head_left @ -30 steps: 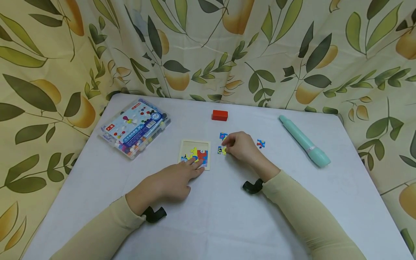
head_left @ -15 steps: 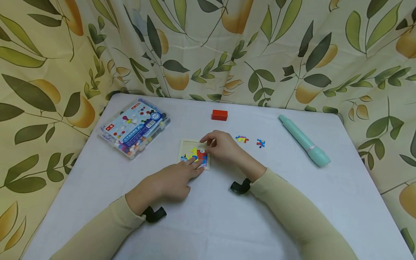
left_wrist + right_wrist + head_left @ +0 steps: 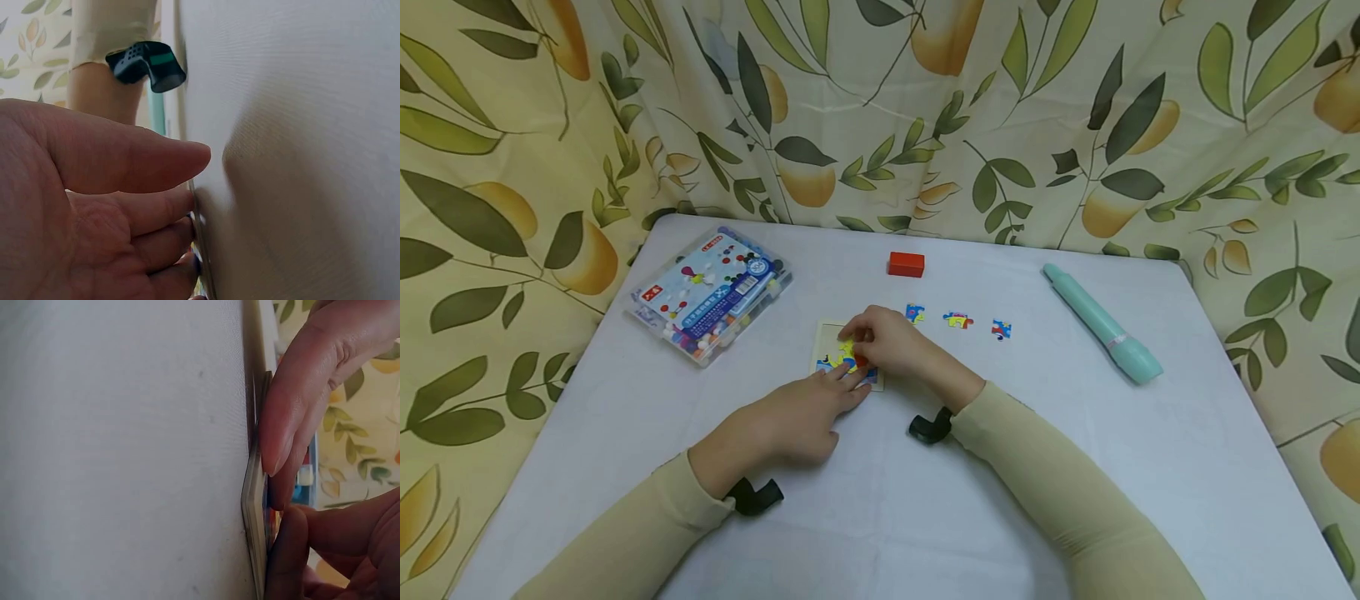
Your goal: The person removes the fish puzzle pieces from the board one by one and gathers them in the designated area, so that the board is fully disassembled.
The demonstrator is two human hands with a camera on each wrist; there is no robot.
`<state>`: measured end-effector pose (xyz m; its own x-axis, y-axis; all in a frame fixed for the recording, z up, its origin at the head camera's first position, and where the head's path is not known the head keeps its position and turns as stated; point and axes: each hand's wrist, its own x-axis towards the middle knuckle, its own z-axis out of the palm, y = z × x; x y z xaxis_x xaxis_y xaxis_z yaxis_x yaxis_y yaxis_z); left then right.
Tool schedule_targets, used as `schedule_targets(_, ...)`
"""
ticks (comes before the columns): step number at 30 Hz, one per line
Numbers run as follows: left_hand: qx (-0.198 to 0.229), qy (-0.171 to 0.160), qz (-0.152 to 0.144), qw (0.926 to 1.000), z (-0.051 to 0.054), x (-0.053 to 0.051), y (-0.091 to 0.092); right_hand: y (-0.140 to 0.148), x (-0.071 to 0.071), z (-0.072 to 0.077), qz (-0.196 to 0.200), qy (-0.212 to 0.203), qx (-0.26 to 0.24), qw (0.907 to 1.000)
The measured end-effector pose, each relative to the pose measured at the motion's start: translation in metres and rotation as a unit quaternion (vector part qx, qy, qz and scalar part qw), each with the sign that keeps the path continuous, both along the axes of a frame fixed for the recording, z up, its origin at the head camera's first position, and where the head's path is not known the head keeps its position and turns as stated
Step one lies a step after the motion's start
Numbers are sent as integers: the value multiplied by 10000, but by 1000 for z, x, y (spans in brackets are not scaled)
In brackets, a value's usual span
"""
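A small jigsaw tray [image 3: 816,354] with a pale frame lies on the table, partly filled with colourful pieces. Resting on its near edge are the outstretched fingers of my left hand [image 3: 790,417], and the left wrist view shows its thumb held apart from them. Over the tray's right side, my right hand [image 3: 891,343] pinches a puzzle piece mostly hidden by the fingertips. The right wrist view shows the tray's edge [image 3: 253,512] low against the cloth. Beside the hand lie three loose puzzle pieces [image 3: 958,320] in a row.
A clear box of coloured beads [image 3: 711,292] sits at the back left. A red block [image 3: 906,264] stands behind the pieces, and a mint-green tube [image 3: 1101,325] lies at the right. White cloth covers the table [image 3: 880,517]; a patterned curtain [image 3: 880,108] hangs behind.
My right hand has picked up a piece from the loose ones and carried it left over the tray. The left hand has stayed on the tray's near edge.
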<state>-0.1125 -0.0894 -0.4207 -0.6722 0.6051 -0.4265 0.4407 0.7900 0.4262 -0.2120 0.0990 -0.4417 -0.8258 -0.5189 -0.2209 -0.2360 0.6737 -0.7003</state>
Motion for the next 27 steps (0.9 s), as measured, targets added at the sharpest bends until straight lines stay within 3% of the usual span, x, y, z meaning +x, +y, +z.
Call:
schedule_targets(3,14,10,-50,10000,1,1,-1,0,0,1,79,11,66,9999)
schedule_targets(12,489,-417,20,9979,3,-3,-14,-2,1,2,177,-7,147,9997)
schedule_targets(18,651,-293,54,9974,0,-4,-19,-1,2,1,135,-76,145,9998)
schedule_targets(27,450,-228,81,9987,0,-1,-17,2,2,1,186,-114,-10,9998)
